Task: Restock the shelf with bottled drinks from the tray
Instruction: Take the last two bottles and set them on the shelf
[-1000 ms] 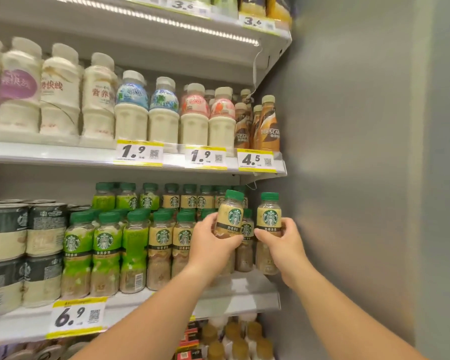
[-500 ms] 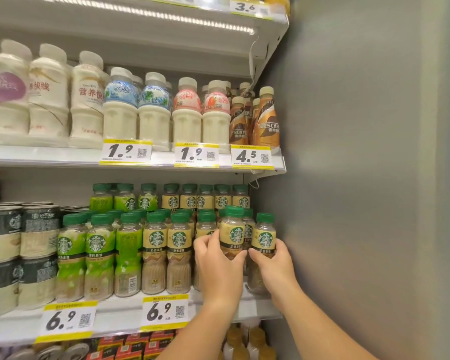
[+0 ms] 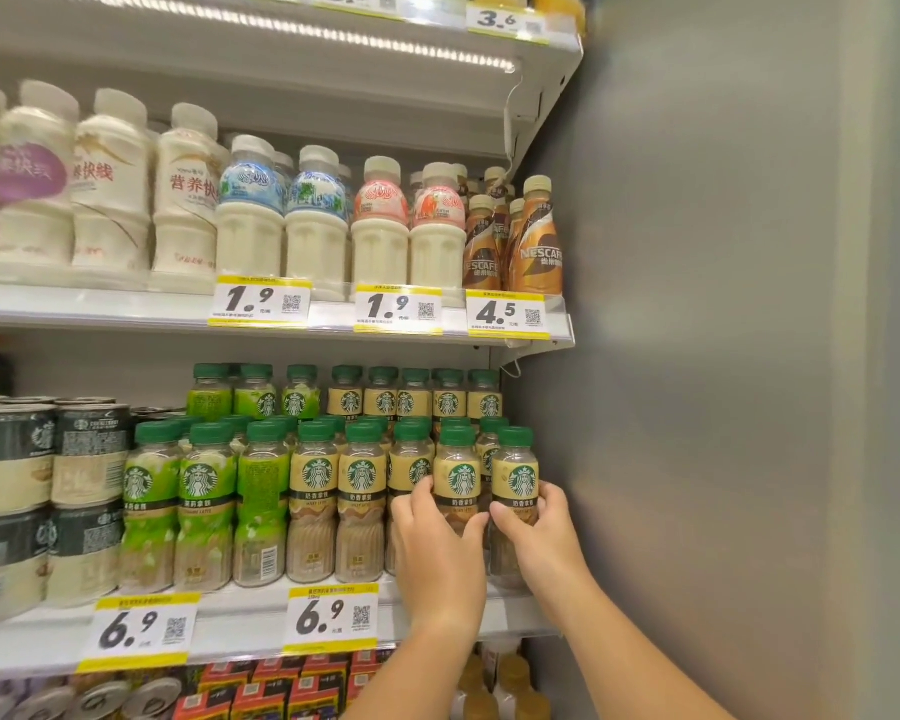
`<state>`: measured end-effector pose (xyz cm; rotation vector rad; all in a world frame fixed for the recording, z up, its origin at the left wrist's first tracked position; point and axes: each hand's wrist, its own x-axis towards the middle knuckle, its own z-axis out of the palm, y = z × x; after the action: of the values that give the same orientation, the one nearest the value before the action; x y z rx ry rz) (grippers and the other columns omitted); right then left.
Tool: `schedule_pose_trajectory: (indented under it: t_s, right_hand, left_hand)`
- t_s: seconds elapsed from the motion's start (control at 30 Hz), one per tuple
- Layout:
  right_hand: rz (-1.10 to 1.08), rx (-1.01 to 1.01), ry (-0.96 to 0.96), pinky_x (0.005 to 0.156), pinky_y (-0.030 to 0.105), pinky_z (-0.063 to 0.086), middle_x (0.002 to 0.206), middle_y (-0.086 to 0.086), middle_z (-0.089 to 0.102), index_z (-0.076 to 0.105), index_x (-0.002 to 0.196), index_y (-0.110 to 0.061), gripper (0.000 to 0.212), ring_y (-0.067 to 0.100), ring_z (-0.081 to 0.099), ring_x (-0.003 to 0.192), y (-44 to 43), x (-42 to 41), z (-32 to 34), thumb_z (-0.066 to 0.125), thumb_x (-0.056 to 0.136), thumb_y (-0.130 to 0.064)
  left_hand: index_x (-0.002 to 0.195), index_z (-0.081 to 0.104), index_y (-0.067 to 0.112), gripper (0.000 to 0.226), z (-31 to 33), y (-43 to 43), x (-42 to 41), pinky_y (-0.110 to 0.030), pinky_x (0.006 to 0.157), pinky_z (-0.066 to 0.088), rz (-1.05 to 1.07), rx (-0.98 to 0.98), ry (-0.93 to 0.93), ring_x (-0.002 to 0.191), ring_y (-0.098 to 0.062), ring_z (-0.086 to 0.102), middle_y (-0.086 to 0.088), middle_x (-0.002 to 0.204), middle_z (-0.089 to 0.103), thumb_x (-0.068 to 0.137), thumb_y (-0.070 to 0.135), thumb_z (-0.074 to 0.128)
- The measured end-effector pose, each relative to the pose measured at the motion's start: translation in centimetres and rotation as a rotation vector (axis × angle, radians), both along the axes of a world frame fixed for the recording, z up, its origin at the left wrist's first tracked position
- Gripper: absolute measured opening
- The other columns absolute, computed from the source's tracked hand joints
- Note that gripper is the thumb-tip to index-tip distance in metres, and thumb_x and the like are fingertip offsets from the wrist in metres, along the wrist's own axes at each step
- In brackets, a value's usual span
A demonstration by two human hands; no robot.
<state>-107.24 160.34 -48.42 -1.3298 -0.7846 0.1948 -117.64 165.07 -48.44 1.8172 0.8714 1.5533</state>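
- The left hand (image 3: 440, 553) is wrapped around a tan-labelled bottle (image 3: 457, 483) with a green cap; the grip is closed on the lower body of the bottle.
- The right hand (image 3: 544, 537) is closed in the same manner on a second tan-labelled bottle (image 3: 514, 478), just beside the first.
- Both bottles are held upright at the front right corner of the middle shelf (image 3: 240, 623), next to the grey side wall (image 3: 697, 356).
- Compared with half a second ago, the left-hand bottle has been brought level with its neighbours; earlier it was raised above the front row.
- Whether the bottle bases are resting on the shelf cannot be determined, since they are hidden by the hands.
- The 6.9 price tag (image 3: 331, 618) is located at the front edge, just left of the left hand.
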Motion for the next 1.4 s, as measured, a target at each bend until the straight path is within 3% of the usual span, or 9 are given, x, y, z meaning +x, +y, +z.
schedule_pose_trajectory:
  t_s: [0.1,0.23,0.33,0.43,0.6,0.73,0.93,1.27,1.4]
  right_hand:
    - [-0.077,-0.028,-0.082,0.084,0.030,0.057,0.118,-0.005,0.065,0.050,0.126,-0.028,0.044,0.009,0.065,0.104,-0.2,-0.1,-0.4,0.074,0.089,-0.025]
    - [-0.162,-0.097,-0.201,0.099,0.040,0.053,0.126,-0.005,0.057,0.051,0.136,-0.026,0.054,0.014,0.058,0.115,-0.4,0.0,-1.5,0.074,0.087,-0.022]
    - [-0.196,-0.113,-0.220,0.098,0.037,0.053,0.123,-0.006,0.059,0.052,0.135,-0.023,0.054,0.015,0.059,0.114,-0.6,0.1,-2.1,0.076,0.086,-0.022]
    - [-0.198,-0.119,-0.217,0.100,0.041,0.054,0.125,-0.005,0.063,0.052,0.137,-0.022,0.056,0.014,0.060,0.115,-0.6,0.2,-2.3,0.076,0.086,-0.024]
    - [-0.197,-0.136,-0.229,0.105,0.045,0.050,0.135,-0.004,0.059,0.047,0.144,-0.022,0.063,0.016,0.055,0.125,-0.3,0.4,-2.4,0.075,0.087,-0.027]
    - [-0.203,-0.133,-0.244,0.106,0.042,0.049,0.137,-0.005,0.057,0.046,0.145,-0.022,0.065,0.015,0.053,0.126,-0.1,0.5,-2.6,0.075,0.087,-0.029]
    - [-0.235,-0.131,-0.262,0.105,0.043,0.050,0.140,-0.005,0.056,0.045,0.146,-0.022,0.068,0.017,0.052,0.128,0.1,0.5,-2.8,0.075,0.086,-0.032]
    - [-0.242,-0.139,-0.266,0.104,0.040,0.049,0.142,-0.003,0.054,0.042,0.148,-0.023,0.071,0.017,0.051,0.129,0.1,0.4,-2.8,0.075,0.086,-0.034]
    - [-0.241,-0.149,-0.265,0.104,0.040,0.050,0.142,-0.003,0.053,0.043,0.148,-0.022,0.069,0.018,0.051,0.129,-0.1,0.3,-2.7,0.074,0.087,-0.033]
  left_hand:
    - [0.146,0.036,0.021,0.079,-0.2,0.1,-0.2,-0.029,0.088,0.047,0.000,0.031,0.050,0.113,-0.014,0.048,0.007,0.123,0.040,0.081,0.034,0.078]
    - [0.151,0.029,0.023,0.082,-1.1,0.6,-1.0,-0.024,0.081,0.047,-0.011,0.084,0.151,0.104,-0.008,0.047,0.012,0.113,0.031,0.083,0.033,0.074]
    - [0.145,0.036,0.022,0.072,-1.5,0.8,-1.3,-0.028,0.090,0.049,-0.043,0.076,0.153,0.116,-0.013,0.051,0.010,0.120,0.041,0.084,0.033,0.072]
    - [0.135,0.045,0.020,0.061,-1.4,0.8,-1.2,-0.031,0.094,0.049,-0.074,0.064,0.132,0.114,-0.013,0.053,0.014,0.110,0.040,0.084,0.030,0.075]
    - [0.126,0.050,0.021,0.051,-1.2,0.8,-0.3,-0.032,0.091,0.050,-0.070,0.048,0.130,0.107,-0.015,0.056,0.012,0.106,0.044,0.084,0.028,0.076]
    - [0.124,0.051,0.018,0.048,-1.5,1.1,0.0,-0.025,0.082,0.044,-0.035,0.058,0.144,0.105,-0.015,0.055,0.011,0.103,0.041,0.085,0.030,0.076]
    - [0.121,0.051,0.017,0.044,-1.5,1.1,0.0,-0.028,0.081,0.048,-0.007,0.064,0.178,0.099,-0.016,0.055,0.009,0.103,0.040,0.086,0.032,0.074]
    - [0.117,0.049,0.011,0.054,-0.5,1.1,-0.5,-0.041,0.090,0.052,0.054,-0.022,0.285,0.108,-0.028,0.055,-0.006,0.119,0.046,0.082,0.041,0.075]
    - [0.121,0.048,0.010,0.056,-0.5,1.1,-0.6,-0.040,0.092,0.051,0.059,-0.013,0.312,0.112,-0.028,0.054,-0.006,0.121,0.046,0.083,0.043,0.074]
